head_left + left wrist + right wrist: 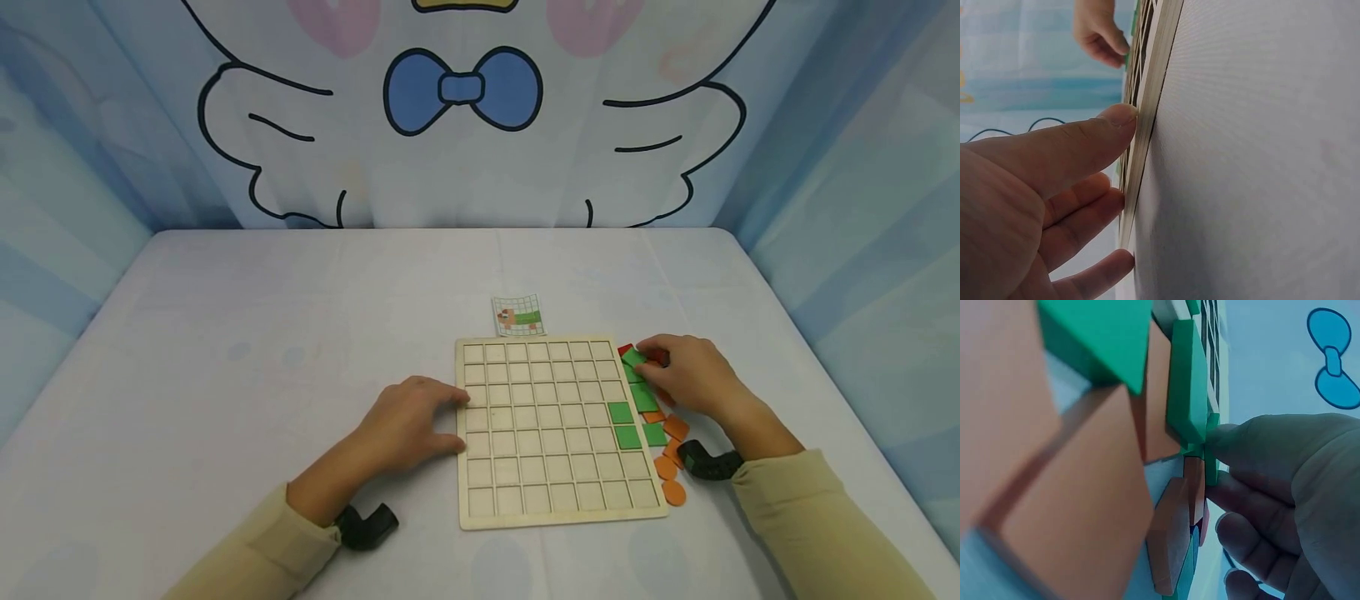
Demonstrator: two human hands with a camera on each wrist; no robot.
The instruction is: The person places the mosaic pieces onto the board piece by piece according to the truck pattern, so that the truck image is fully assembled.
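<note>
Nearest are two tan sleeves [251, 546], each with a black device [367, 529] by the wrist. The left hand [408, 421] has its thumb and fingers spread apart, tips touching the left edge of the board [543, 417] without closing round anything.

The board lies flat on the white table [247, 375], pale wood with a raised rim and thin ridges dividing it into square cells. Two flat, bright green squares [627, 437] sit in its rightmost column, one directly beyond the other; the other cells show bare wood.

Loose pieces line the board's right side: orange discs [675, 493] nearest, then orange tiles [676, 427] and green tiles [642, 397], thick-edged and plain in the right wrist view, some overlapping. Farther up, the right hand [693, 375] pinches a green tile [634, 357] between thumb and finger — just beside the board's far right corner, near a red piece [625, 349].

Just beyond the board lies a small gridded card [517, 317] — it pictures a long green shape with a brownish end. Behind the table hangs a backdrop with a blue bow [462, 88].
</note>
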